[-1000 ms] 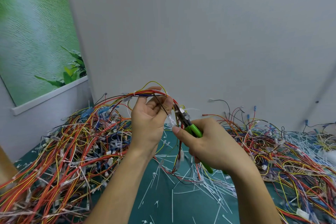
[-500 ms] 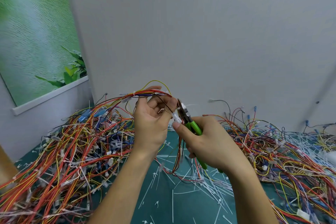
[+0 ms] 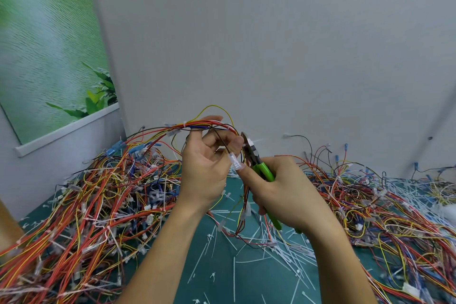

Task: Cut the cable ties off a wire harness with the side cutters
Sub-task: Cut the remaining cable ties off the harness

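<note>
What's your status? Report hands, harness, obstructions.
Left hand grips the raised red-and-yellow wire harness. Right hand grips the green-handled side cutters, tips at the bundle. Tangled wire piles flank both arms.

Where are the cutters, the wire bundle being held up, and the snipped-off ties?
side cutters [image 3: 263,171]: head view, on the green handle.
wire harness [image 3: 202,126]: head view, on the raised bundled stretch.
cut cable ties [image 3: 287,253]: head view, on the middle of the white heap.
</note>
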A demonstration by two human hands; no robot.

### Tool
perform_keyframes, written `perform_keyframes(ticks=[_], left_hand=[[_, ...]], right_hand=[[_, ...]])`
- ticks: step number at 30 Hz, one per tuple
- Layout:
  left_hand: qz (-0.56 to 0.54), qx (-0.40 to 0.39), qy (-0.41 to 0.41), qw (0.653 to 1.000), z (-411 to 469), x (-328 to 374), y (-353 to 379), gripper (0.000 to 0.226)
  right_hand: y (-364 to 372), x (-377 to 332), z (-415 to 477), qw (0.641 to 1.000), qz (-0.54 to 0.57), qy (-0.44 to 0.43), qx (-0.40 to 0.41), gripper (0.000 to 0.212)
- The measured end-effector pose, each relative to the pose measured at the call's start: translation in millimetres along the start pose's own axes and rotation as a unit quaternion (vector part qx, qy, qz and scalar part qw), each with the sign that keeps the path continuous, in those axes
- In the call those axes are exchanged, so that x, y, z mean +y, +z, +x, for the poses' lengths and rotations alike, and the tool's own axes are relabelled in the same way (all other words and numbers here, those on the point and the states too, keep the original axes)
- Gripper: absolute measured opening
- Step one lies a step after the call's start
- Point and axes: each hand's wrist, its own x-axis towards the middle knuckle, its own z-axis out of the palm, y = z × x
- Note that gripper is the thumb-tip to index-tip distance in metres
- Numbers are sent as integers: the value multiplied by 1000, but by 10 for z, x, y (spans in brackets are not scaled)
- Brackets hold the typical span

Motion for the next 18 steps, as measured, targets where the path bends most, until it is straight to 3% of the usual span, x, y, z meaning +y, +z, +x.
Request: perform_keyframes(ticks=[18], left_hand=[[53, -11, -18, 998, 6, 44, -28, 44]], right_hand=[[12, 23, 21, 999, -33, 0, -5, 56]])
